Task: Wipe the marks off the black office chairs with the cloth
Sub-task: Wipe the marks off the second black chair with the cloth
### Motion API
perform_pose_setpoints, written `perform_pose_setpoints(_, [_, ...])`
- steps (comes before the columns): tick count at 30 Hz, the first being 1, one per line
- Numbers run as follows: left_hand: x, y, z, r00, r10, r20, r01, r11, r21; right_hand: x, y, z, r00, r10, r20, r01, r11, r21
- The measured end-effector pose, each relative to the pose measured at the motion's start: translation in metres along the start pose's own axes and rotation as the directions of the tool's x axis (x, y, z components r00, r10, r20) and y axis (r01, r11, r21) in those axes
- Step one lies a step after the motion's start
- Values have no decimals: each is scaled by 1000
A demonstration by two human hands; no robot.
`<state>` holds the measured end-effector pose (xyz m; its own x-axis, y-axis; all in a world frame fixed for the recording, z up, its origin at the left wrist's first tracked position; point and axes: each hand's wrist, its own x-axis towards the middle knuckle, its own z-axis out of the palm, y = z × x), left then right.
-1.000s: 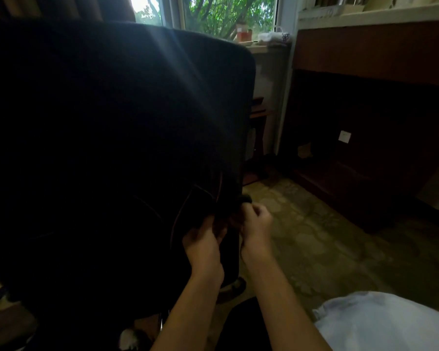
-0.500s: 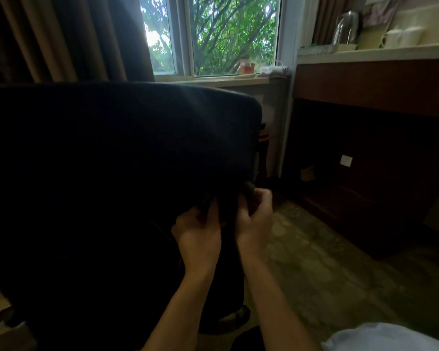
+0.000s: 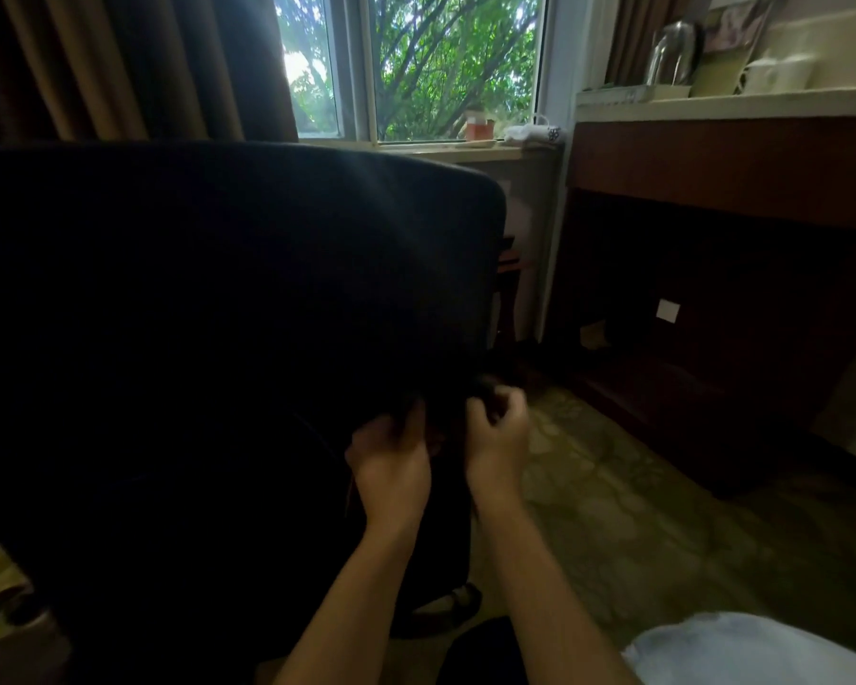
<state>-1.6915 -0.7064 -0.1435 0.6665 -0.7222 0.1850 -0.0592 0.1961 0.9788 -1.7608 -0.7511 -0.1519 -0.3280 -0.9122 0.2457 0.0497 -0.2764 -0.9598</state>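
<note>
Head view: the camera faces the back of a black office chair [image 3: 228,309] that fills the left half of the picture, with both bare hands low at its right edge.
Change: against the frame half a second ago the chair back sits lower in the picture, more of the window [image 3: 416,66] and curtain [image 3: 134,61] shows above it, and the hands stay at the same spot on the chair's lower right edge, the right one a little looser.
Left hand [image 3: 391,462]: back of the hand toward the camera, fingers curled into the dark material at the chair's edge; it seems to pinch a dark fold, though the shadow hides what exactly.
Right hand [image 3: 497,437]: just beside the left, fingers curled, grip narrow; whether it holds the cloth or only chair fabric I cannot tell.
Cloth: not clearly told apart from the black chair; any dark cloth would lie between the two hands.
Chair and grip: the chair's right edge runs down into the gap between the hands, touching both.
Surroundings: patterned carpet [image 3: 638,511] to the right, a dark wooden tabletop unit [image 3: 722,200] under the pale ledge.
</note>
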Motion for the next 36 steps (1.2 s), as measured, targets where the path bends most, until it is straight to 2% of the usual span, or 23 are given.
perform_pose_setpoints(4, [14,35,12,987,157,-36,-158,987,-6,15,-54,6,980,-199,25,197,979,56])
perform_pose_setpoints(8, [13,18,6,984,175,15,-176,972,153,7,-34,5,959,-276,63,278,960,-18])
perform_pose_setpoints(11, [12,-22,0,984,180,8,-175,949,263,2,13,2,979,-181,92,194,966,-168])
perform_pose_setpoints(14, [1,-63,-9,997,54,-51,-40,971,238,-14,54,1,988,-86,126,119,952,-281])
perform_pose_setpoints(16, [-5,-81,-16,999,-18,-49,27,980,197,-25,70,0,990,-17,137,56,957,-284])
perform_pose_setpoints(20, [-6,-87,-24,993,-115,-34,119,968,222,-38,71,-1,994,66,85,-44,969,-242])
perform_pose_setpoints(22, [-4,-76,-28,992,-123,-42,129,970,206,-40,58,2,992,85,88,-69,982,-174])
perform_pose_setpoints(24, [2,-57,-34,998,-42,-49,51,980,193,-36,38,9,996,29,88,-18,992,-126])
perform_pose_setpoints(27, [15,-13,-44,999,19,-49,-17,998,55,-30,-5,25,994,-82,66,84,996,-37])
perform_pose_setpoints(30, [28,34,-52,996,71,-58,-73,997,-33,-27,-53,40,989,-130,65,125,990,71])
perform_pose_setpoints(34, [41,69,-64,997,73,-39,-76,993,-93,-26,-90,55,969,-231,84,224,971,84])
perform_pose_setpoints(36, [43,71,-70,996,90,-9,-90,994,-56,-28,-90,58,959,-275,72,272,961,61])
